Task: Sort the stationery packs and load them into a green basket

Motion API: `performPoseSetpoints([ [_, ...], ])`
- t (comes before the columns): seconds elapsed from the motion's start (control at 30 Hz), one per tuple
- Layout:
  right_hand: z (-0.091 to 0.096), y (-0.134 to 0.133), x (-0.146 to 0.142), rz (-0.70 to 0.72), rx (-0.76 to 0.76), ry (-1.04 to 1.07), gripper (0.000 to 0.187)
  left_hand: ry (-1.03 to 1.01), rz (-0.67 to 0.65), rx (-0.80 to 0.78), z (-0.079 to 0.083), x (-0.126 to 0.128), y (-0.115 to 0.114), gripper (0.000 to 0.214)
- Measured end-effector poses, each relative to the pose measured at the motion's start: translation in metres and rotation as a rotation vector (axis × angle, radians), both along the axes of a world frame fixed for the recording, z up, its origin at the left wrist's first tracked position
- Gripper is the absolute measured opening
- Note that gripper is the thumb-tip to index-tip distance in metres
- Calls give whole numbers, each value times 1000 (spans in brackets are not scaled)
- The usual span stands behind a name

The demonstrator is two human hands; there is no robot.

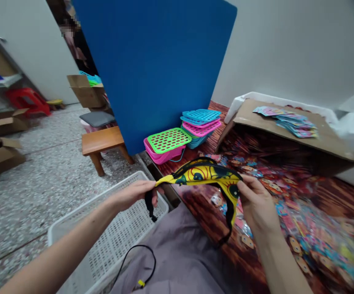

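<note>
A yellow and black cloth piece with black straps is stretched between my two hands above the edge of a wooden table. My left hand pinches its left end, where a black strap hangs down. My right hand grips its right end, with another strap dangling below. Under the cloth, many small colourful packets lie spread over the table.
A white plastic basket sits on the floor at my left. Stacked pink, green and blue perforated trays stand before a blue board. A tipped cardboard box carries more packets. A wooden stool stands beyond.
</note>
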State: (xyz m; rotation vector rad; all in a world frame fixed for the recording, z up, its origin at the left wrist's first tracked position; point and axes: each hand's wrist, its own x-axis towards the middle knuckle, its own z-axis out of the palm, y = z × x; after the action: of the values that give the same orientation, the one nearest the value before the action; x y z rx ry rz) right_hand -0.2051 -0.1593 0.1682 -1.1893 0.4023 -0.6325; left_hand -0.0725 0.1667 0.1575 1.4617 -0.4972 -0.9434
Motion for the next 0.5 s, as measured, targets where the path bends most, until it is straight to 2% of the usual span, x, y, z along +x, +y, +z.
performPoseSetpoints([
  [0.13,9,-26,30,-38,-235,-46,23,70,-140,-21,-22,-3,-14,31],
  [0.2,10,-30,48,-14,-279,-45,23,134,-125,-44,-24,-7,-18,28],
  [0.27,8,-30,61,-15,-267,-52,24,177,-43,-98,-21,-12,-19,26],
  [0.4,-12,-23,68,-64,-207,-9,30,207,94,-238,-9,-24,-12,32],
  [0.5,-35,-17,65,-67,-184,52,33,273,70,-291,-11,-33,-8,50],
])
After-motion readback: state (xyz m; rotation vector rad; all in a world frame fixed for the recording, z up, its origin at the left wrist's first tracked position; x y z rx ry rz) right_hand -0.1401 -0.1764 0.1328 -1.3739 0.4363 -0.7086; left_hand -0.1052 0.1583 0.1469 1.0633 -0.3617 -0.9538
